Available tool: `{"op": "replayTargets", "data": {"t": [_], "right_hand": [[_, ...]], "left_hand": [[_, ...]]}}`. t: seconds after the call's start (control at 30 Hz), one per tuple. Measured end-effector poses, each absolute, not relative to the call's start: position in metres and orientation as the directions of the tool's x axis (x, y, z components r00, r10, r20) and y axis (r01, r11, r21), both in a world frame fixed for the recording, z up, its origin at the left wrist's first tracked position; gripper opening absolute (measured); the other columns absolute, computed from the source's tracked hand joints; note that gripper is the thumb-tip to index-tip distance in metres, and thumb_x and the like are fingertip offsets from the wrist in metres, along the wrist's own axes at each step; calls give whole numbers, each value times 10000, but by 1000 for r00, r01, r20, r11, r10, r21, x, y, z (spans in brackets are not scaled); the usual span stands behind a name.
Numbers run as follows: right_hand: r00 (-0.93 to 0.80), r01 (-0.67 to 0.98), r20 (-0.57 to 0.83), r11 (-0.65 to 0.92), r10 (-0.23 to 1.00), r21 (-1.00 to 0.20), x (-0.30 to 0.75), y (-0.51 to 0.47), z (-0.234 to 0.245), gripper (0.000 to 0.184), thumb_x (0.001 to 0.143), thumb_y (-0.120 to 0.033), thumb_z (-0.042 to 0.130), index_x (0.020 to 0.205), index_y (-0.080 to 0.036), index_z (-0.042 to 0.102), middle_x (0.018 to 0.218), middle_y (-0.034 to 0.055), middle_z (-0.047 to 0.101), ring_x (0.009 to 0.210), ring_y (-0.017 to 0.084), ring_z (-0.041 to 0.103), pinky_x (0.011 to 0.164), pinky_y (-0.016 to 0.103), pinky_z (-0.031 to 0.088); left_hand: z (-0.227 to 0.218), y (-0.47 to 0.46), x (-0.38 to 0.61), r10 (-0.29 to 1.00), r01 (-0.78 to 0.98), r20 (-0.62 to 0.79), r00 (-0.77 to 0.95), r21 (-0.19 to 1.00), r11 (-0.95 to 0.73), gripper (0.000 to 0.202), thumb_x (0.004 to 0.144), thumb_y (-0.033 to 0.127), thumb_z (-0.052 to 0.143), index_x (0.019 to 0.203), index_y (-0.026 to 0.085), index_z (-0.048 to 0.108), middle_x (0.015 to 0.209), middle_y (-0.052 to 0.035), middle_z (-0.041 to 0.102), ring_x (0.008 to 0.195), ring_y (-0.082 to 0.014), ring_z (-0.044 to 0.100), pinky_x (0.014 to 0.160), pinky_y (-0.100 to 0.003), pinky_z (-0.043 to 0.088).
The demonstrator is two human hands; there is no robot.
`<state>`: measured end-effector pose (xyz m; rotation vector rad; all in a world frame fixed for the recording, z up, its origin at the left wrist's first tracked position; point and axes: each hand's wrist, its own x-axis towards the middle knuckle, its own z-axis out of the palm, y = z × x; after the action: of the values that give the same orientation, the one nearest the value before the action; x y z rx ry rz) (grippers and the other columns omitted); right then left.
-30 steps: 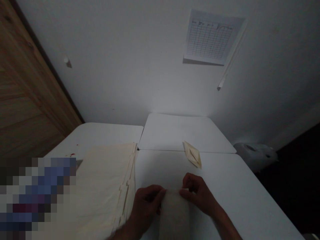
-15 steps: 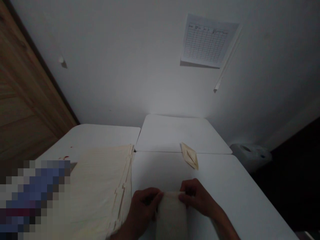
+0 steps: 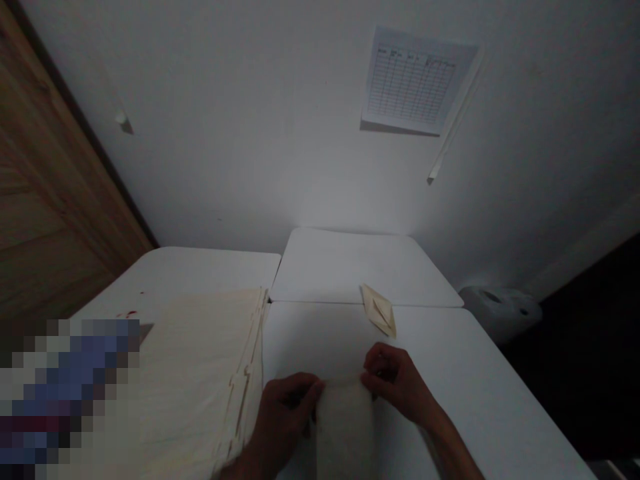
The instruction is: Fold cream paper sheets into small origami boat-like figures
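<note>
So far, one folded piece (image 3: 380,310) lies near the seam of the worktop (image 3: 465,387), and a stack of cream sheets (image 3: 200,380) sits unworked beside the left hand (image 3: 287,417); that hand and the right hand (image 3: 395,380) both pinch the edges of a pale sheet (image 3: 345,427) on the worktop.

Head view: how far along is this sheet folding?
Done: one folded cream piece lies on the white table, the only finished one visible. In hand: the left hand and right hand grip the top of a pale sheet. Left: a thick stack of cream sheets sits beside the left hand, so most seems to remain.
</note>
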<state>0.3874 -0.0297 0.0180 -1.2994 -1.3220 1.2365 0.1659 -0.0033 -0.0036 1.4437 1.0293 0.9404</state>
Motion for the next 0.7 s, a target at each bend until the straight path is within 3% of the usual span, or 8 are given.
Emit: {"op": "replayTargets", "data": {"t": [0.23, 0.37, 0.7], "right_hand": [[-116, 117, -46, -32, 992, -993, 386, -27, 13, 283, 724, -290, 737, 917, -185, 559, 635, -47, 557, 525, 77, 483, 478, 175, 349], [-102, 126, -3, 10, 995, -992, 383, -28, 7, 218, 734, -280, 725, 798, -174, 546, 581, -71, 463, 491, 51, 362, 444, 174, 247], [-190, 339, -79, -10, 979, -941, 388, -31, 13, 200, 701, -166, 698, 674, -170, 499, 579, -58, 501, 489, 67, 456, 446, 169, 324]], "left_hand": [[-2, -5, 167, 960, 87, 17, 281, 995, -43, 296, 782, 416, 637, 654, 155, 692, 497, 10, 562, 353, -76, 473, 330, -144, 392], [1, -5, 167, 964, 93, 6, 267, 995, -32, 292, 778, 416, 636, 652, 158, 691, 496, 11, 563, 363, -85, 482, 333, -151, 404], [-2, -5, 166, 939, 169, 115, 324, 970, -177, 305, 804, 393, 615, 608, 165, 667, 528, 6, 582, 435, -102, 515, 384, -151, 406]]}}
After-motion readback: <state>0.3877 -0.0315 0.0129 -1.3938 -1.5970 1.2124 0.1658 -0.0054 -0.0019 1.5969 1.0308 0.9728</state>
